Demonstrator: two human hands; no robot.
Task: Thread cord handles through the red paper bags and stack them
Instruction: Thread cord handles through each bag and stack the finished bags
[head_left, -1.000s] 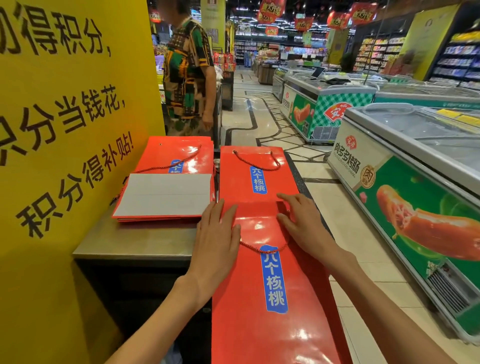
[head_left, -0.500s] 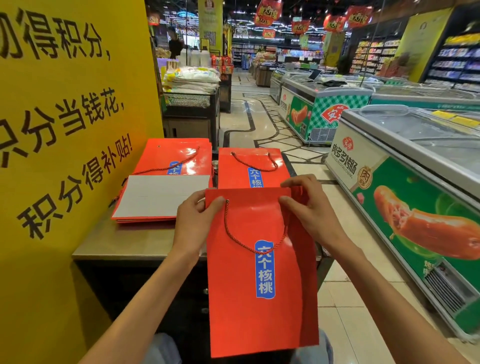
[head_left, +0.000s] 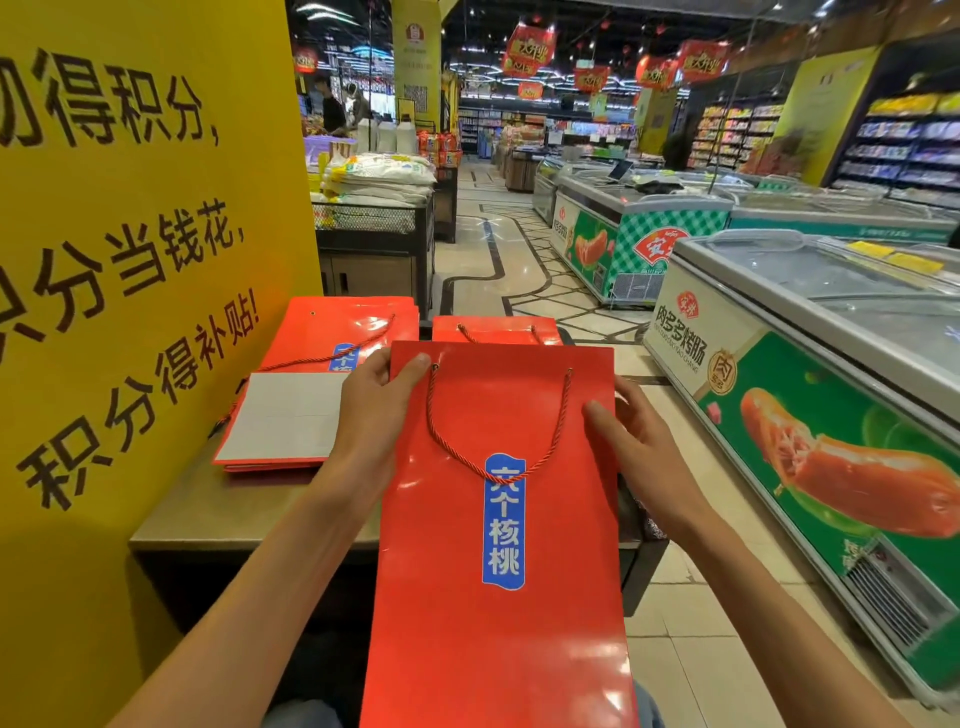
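So the flat glossy red paper bag (head_left: 498, 519) with its red cord handle (head_left: 493, 431) is now lifted off the grey metal tabletop (head_left: 208, 514), left hand (head_left: 371, 400) pinching its top corner, right hand (head_left: 631, 431) gripping its side edge, looks ready for the red threaded-bag stack (head_left: 496, 328) at the far right edge, nothing blocking.

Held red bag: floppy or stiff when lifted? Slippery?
The red bag, which the left hand and right hand grip only by its top corners, hangs flat: probably fairly stiff and light. Its glossy glare hints at slipperiness. The cord handle droops limply.
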